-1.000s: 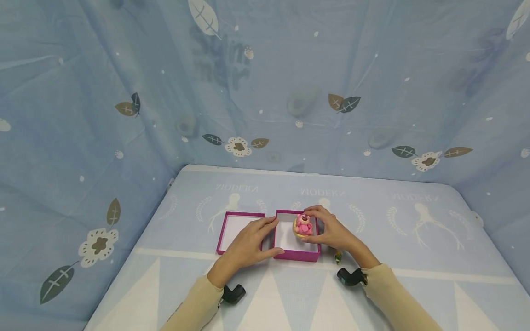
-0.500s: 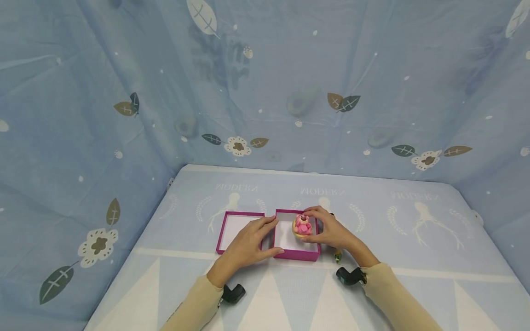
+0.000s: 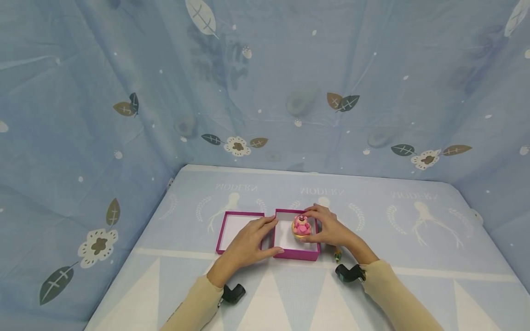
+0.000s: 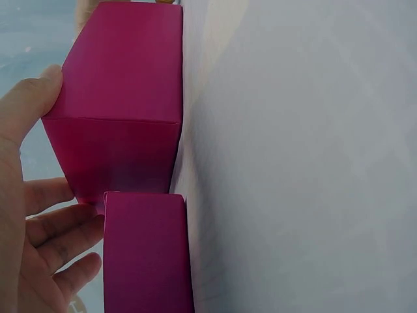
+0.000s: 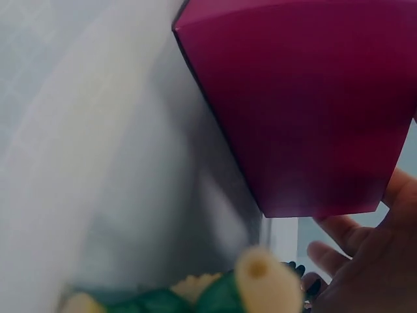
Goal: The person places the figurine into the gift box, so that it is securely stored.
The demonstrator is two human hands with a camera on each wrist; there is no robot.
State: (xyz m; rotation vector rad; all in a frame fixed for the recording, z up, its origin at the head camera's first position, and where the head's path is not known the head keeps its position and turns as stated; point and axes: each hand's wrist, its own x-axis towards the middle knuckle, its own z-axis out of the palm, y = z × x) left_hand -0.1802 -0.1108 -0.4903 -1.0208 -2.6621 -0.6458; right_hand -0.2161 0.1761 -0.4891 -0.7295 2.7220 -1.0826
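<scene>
A magenta box (image 3: 296, 254) with a white inside stands uncovered on the table. Its shallow lid (image 3: 240, 214) lies just to the left, white inside up. My left hand (image 3: 248, 243) spans the box's left side, thumb at the near corner and fingers along the side; the left wrist view shows the thumb (image 4: 49, 88) against the box edge. Over the box's inside, my right hand (image 3: 329, 227) pinches a pink bear figurine (image 3: 301, 226) with a yellow base between thumb and fingers. The right wrist view shows the box's outer walls (image 5: 313, 117), which hide the bear.
Just right of the box, partly under my right forearm, lies a small green and yellow figure (image 3: 337, 255). It looms blurred at the bottom of the right wrist view. Patterned blue cloth walls (image 3: 290, 147) rise behind and beside the table.
The pink bear has shifted very slightly left within the box's outline, my right hand with it. My left hand, the box and the lid stay put.
</scene>
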